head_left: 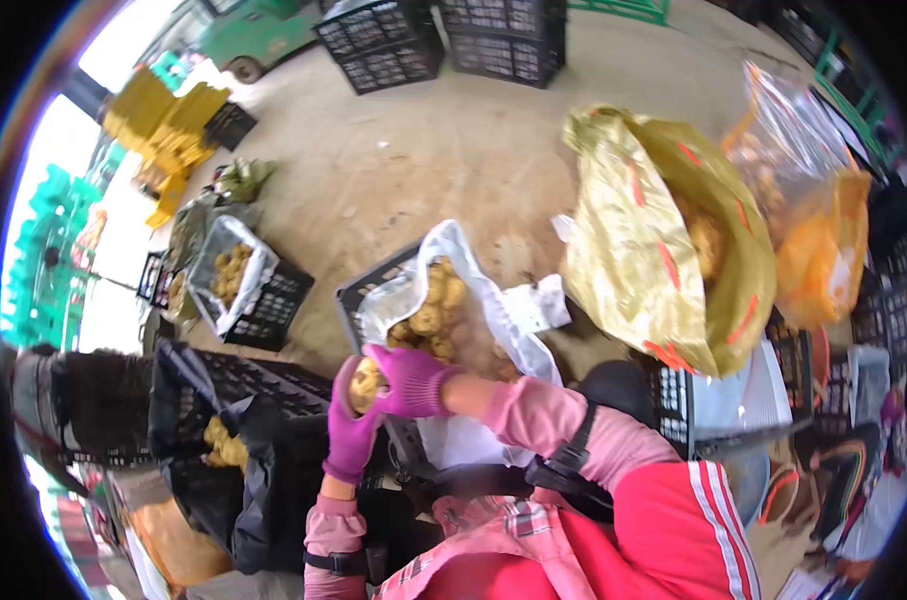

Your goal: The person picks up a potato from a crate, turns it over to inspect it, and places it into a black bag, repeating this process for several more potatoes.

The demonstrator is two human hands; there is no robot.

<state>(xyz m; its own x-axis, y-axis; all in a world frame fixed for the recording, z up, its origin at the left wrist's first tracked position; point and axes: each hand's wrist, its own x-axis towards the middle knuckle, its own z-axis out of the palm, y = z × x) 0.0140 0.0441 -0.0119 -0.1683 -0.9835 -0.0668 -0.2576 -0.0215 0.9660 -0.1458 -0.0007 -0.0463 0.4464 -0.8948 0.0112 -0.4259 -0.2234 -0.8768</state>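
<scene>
A pale yellow potato (366, 386) sits between my two purple-gloved hands. My left hand (350, 436) is wrapped round its left and lower side. From the right, my right hand (412, 382) closes on the same potato, with its fingertips partly hidden. Just beyond the hands stands a black crate (366, 275) with a white liner (452, 238). Several potatoes (429, 316) lie inside that crate, and my right forearm covers part of it.
To the left is a dark crate (264, 372) with black lining and potatoes. A smaller lined crate (292, 300) of potatoes stands farther off. At right, a large gold bag (619, 240) gapes beside an orange bag (824, 255). Stacked black crates (502, 42) stand at the back.
</scene>
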